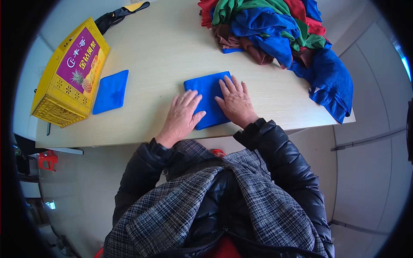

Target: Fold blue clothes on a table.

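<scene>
A folded blue cloth lies flat near the front edge of the table, in front of me. On its left edge rests my left hand, fingers stretched out and pointing away from me. My right hand lies on the cloth's right side with its fingers spread. Neither hand grips anything. Farther left, a second folded blue cloth lies by itself beside a yellow crate.
The yellow plastic crate with a purple panel stands at the table's left end, a dark strap-like item behind it. A heap of blue, green, red and brown cloths covers the far right of the pale table.
</scene>
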`<state>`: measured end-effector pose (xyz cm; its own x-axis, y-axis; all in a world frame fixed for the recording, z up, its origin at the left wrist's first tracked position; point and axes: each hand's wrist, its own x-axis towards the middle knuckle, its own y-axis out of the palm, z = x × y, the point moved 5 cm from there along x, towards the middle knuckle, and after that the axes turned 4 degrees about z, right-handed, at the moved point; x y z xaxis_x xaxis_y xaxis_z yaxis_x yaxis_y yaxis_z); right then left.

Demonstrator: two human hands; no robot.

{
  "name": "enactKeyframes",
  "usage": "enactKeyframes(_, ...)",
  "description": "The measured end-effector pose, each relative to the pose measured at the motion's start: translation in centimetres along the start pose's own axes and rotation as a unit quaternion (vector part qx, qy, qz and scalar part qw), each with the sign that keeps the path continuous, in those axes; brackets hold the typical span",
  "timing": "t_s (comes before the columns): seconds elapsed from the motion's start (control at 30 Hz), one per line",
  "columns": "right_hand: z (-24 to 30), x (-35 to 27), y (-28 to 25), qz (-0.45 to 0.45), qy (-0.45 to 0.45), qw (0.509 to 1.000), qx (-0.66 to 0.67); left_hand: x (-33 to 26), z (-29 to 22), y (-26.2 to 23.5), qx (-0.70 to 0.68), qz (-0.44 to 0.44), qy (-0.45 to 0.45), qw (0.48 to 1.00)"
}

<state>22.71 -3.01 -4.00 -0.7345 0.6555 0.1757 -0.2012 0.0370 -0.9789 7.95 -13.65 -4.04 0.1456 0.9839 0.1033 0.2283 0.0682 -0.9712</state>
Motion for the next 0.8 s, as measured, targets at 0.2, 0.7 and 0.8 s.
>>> enactKeyframes(0.2, 1.0, 2.6, 1.8, 0.025, -0.014, 0.997, 0.071, 3.1, 1.1, 1.0, 0.018, -0.023, -0.010, 1.000)
enactKeyframes(0.7, -0.1, 1.0, 0.9, -0.020, -0.065, 0.990, 0.126, -2.9, -13.2, -20.4, -0.744, 0.090, 0.429, 0.505)
enactKeyframes(0.8, 0.6, 0.3, 0.8, -0.028, -0.051, 0.994, 0.097, -4.9, -15.0, -23.5, -0.761, 0.054, 0.441, 0.473)
